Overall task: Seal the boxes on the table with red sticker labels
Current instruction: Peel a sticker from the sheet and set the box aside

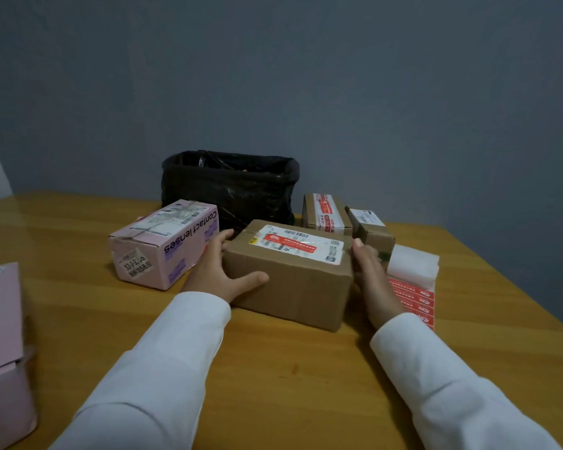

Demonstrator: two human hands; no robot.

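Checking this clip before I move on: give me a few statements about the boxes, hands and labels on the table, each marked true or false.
1. Both hands grip the brown box in the middle. True: the left hand and the right hand press on opposite ends of the brown box.
2. The brown box carries no sticker. False: a red sticker lies across the white label on its top.
3. The roll of red labels lies to the right of the brown box. True.
4. The pink box marked "Contact lenses" is stacked on the brown box. False: it stands on the table beside it, to the left.
5. A black bag sits behind the boxes. True.
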